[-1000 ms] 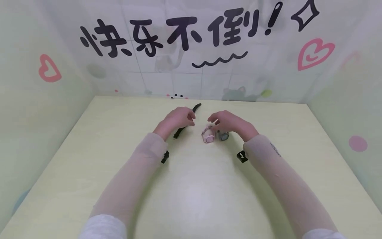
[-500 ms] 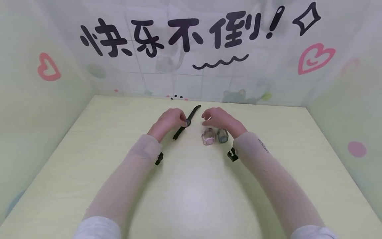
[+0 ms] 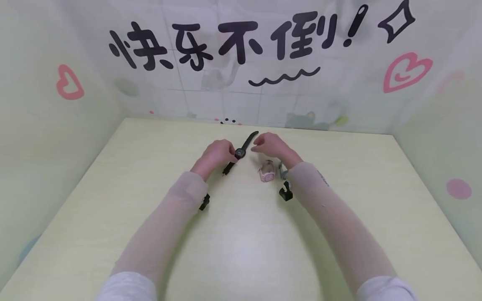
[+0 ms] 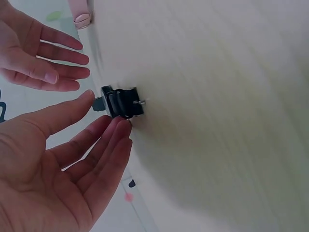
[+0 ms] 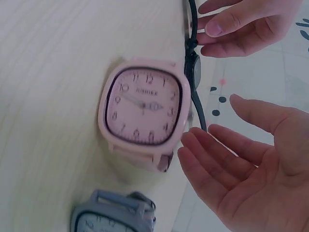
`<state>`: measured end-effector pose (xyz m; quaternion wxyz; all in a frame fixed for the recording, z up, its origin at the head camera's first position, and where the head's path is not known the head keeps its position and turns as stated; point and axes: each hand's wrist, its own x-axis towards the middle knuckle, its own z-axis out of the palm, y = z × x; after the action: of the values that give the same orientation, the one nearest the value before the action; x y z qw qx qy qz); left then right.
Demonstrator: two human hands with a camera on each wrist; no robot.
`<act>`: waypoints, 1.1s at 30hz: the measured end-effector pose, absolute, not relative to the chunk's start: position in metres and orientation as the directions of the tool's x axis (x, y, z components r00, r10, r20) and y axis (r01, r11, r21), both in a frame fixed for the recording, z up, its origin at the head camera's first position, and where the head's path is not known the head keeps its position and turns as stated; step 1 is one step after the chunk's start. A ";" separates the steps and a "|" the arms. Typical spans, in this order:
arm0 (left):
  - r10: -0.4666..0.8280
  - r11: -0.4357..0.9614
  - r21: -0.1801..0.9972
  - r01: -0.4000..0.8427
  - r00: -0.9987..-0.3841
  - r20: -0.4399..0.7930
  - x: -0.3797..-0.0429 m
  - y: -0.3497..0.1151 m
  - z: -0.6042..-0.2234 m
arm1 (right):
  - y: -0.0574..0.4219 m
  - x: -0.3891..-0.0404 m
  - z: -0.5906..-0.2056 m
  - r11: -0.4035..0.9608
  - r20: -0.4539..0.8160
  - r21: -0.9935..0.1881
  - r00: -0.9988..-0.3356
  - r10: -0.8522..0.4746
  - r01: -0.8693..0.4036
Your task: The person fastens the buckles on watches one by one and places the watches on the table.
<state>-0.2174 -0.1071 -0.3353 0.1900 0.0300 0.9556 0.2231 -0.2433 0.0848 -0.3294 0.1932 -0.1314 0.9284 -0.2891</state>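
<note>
A black watch [image 3: 240, 153] lies stretched out flat on the table, its strap running from near left to far right. My left hand [image 3: 216, 155] is at its near-left side. In the left wrist view, thumb and fingertips [image 4: 123, 126] come right up to the black watch [image 4: 120, 102], loosely bent and apart. My right hand [image 3: 273, 146] hovers near the strap's far end, fingers relaxed with nothing in them. Below it stands a pink watch [image 3: 267, 172] with its strap looped, its square dial clear in the right wrist view. Beside that is a grey-blue watch [image 3: 283, 171], partly hidden by my right wrist.
The pale wooden table [image 3: 241, 251] meets a printed back wall [image 3: 241, 100] just beyond the watches. Side walls flank it. Small black mounts [image 3: 286, 191] hang under both wrists.
My right hand has moved left, from above the pink and grey-blue watches to the black watch's far end. My left hand has drawn slightly back, uncovering the black watch's dial.
</note>
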 end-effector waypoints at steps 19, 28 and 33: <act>0.168 0.900 0.435 -0.014 -0.910 -0.378 -0.211 -0.092 -0.341 | 0.059 -0.240 -0.342 0.232 -0.494 -0.858 -0.860 -0.128 0.459; 0.192 0.847 0.530 -0.034 -0.910 -0.366 -0.208 -0.105 -0.345 | 0.066 -0.233 -0.338 0.129 -0.347 -0.935 -0.929 -0.127 0.332; 0.227 0.797 0.603 -0.030 -0.911 -0.344 -0.205 -0.119 -0.345 | 0.066 -0.222 -0.325 0.121 -0.300 -0.952 -0.932 -0.204 0.281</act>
<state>-0.2049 -0.1190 -0.3448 0.2041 0.0532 0.9258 0.3138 -0.2217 0.0662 -0.3252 0.1829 0.0264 0.7260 -0.6624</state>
